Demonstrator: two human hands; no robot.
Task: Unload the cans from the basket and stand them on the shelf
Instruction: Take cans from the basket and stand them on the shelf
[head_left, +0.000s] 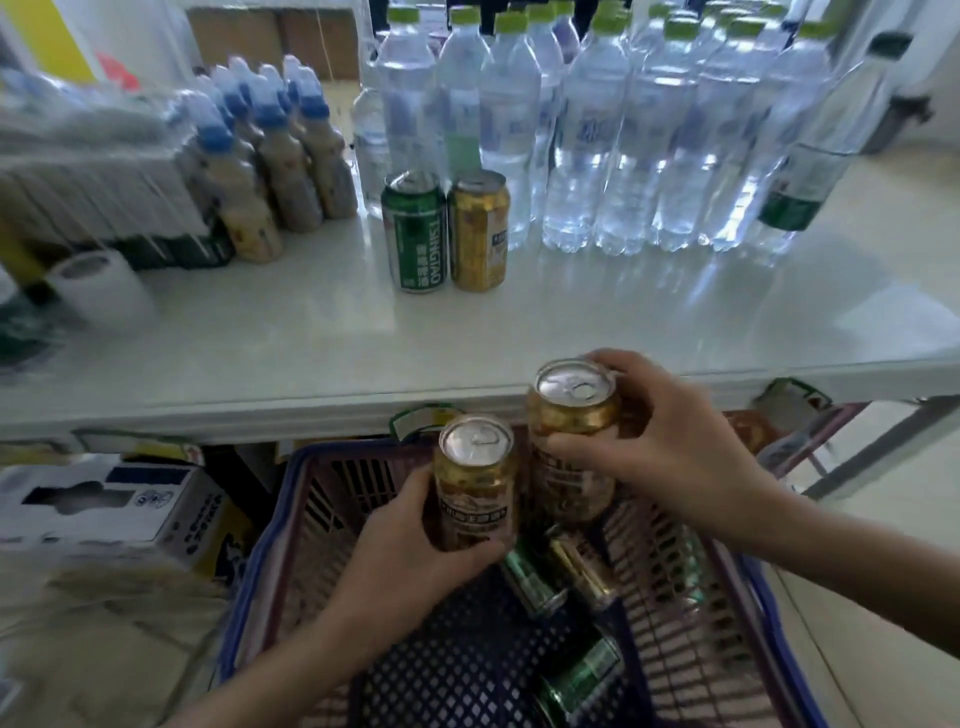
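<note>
My left hand (415, 551) grips a gold can (475, 478) upright above the blue-rimmed plastic basket (270, 530). My right hand (670, 447) grips a second gold can (574, 415), held higher, level with the front edge of the white shelf (571, 322). Down in the basket lie a green can (530, 579), a gold can (582, 571) and another green can (579, 675) near the bottom. On the shelf a green can (414, 236) and a gold can (479, 228) stand upright side by side.
Rows of clear water bottles (623, 135) fill the back of the shelf. Brown drink bottles with blue caps (270, 156) and wrapped packs stand at the left, with a paper roll (98, 291) near them. A white carton (104, 504) sits below, left of the basket.
</note>
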